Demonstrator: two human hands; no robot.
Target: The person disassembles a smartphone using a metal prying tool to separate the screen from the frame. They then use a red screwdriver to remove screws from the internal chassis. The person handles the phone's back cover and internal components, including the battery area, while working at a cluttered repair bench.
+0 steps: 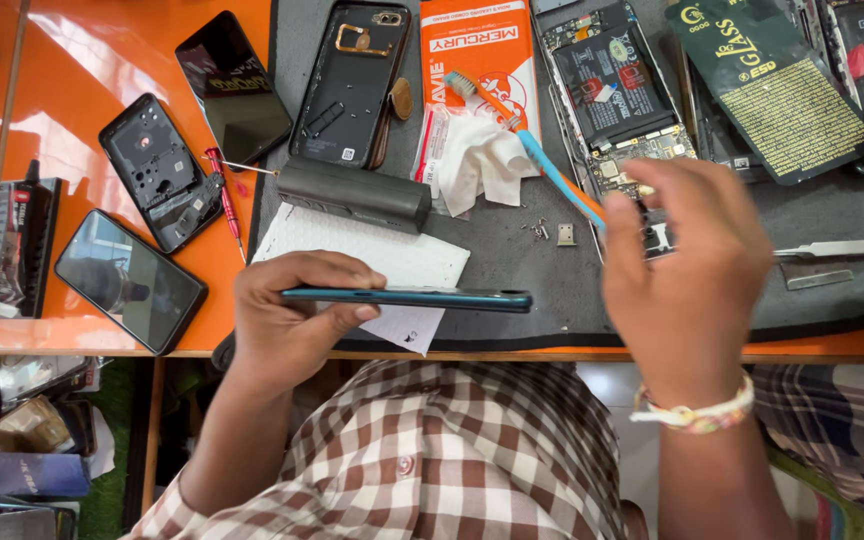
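Observation:
My left hand (287, 320) grips a thin teal phone (432, 297) edge-on, level above the front of the grey work mat (512, 270). My right hand (687, 270) is blurred and hovers with bent fingers over the lower end of an opened phone (612, 80) whose battery and circuit board show. Whether it holds anything is unclear. Metal tweezers (837, 250) lie just right of that hand. A few tiny screws (540, 230) and a small metal tray (565, 235) rest on the mat between my hands.
A blue and orange toothbrush (542, 160), a white cloth (482, 160), a dark grey box (352, 193), a white pad (372, 250) and a phone back cover (350, 80) lie on the mat. On the orange table (72, 110) are a red screwdriver (224, 195) and several phones.

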